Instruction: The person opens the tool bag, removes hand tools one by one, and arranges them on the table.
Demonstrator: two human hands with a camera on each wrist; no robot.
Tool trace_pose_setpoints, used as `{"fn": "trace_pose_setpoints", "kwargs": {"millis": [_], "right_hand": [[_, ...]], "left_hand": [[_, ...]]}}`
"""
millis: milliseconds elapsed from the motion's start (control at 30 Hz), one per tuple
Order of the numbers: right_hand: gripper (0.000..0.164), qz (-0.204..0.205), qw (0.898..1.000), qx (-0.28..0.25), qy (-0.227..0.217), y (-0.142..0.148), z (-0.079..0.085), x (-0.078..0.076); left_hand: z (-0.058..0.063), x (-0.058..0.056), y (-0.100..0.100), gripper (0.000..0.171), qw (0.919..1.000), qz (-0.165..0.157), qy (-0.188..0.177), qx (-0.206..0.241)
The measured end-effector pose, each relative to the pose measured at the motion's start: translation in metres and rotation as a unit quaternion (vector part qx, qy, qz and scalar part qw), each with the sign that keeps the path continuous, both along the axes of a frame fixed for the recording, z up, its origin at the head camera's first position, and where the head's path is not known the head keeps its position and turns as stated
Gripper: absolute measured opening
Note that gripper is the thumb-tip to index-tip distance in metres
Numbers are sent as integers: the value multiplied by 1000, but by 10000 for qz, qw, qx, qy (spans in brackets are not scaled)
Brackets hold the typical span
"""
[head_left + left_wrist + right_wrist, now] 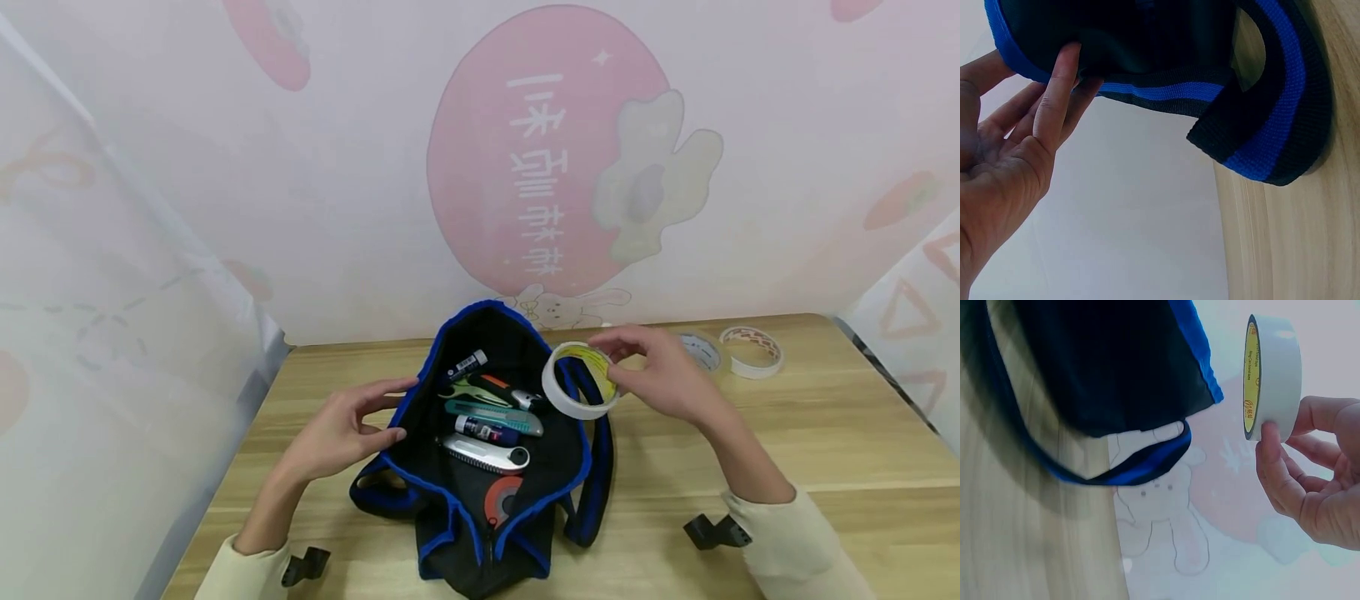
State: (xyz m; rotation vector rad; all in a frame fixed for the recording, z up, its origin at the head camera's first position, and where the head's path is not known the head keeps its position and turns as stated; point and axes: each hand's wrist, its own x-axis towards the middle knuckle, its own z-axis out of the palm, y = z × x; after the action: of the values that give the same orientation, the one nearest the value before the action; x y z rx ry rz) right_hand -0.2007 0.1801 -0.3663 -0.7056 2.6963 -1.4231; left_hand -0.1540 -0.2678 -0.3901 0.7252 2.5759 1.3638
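Observation:
A black tool bag (491,325) with blue edging stands with its mouth spread wide. My left hand (341,429) holds its left rim; in the left wrist view the fingers (1060,94) lie against the outer wall. My right hand (660,371) pinches a roll of white tape (567,400) over the bag's right rim. Its core is yellow and printed, as the right wrist view shows. Inside the bag lie a teal box cutter (495,415), a silver utility knife (486,454), a dark blue glue stick (486,431) and an orange-black cutter (502,387).
Two more tape rolls, one grey (701,352) and one white (752,352), lie at the back right of the wooden table (675,533). Also in the bag are a small dark tube (467,365), green-handled scissors (472,392) and a red ring-shaped piece (501,498). Bag straps (598,483) hang at both sides.

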Motion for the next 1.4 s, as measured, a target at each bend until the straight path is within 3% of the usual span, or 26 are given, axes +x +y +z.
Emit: {"fn": "trace_pose_setpoints", "kwargs": {"millis": [333,667,1033,1233,1400], "right_hand": [[39,-6,9997,177,151,30,-10,4],[37,-771,9955,523,153,88,-17,1],[37,-1275,9914,284,49,160,-36,-1],[40,-1701,9824,771,-93,185,-45,3],[42,-1746,9795,993,-168,205,-59,5]], "left_hand": [[2,1,1,67,10000,-20,35,-38],[1,1,0,68,10000,13,34,-60],[0,1,-1,67,9999,4,106,-71],[0,1,-2,67,10000,4,89,-45],[0,0,-1,67,10000,2,58,-37]]}}
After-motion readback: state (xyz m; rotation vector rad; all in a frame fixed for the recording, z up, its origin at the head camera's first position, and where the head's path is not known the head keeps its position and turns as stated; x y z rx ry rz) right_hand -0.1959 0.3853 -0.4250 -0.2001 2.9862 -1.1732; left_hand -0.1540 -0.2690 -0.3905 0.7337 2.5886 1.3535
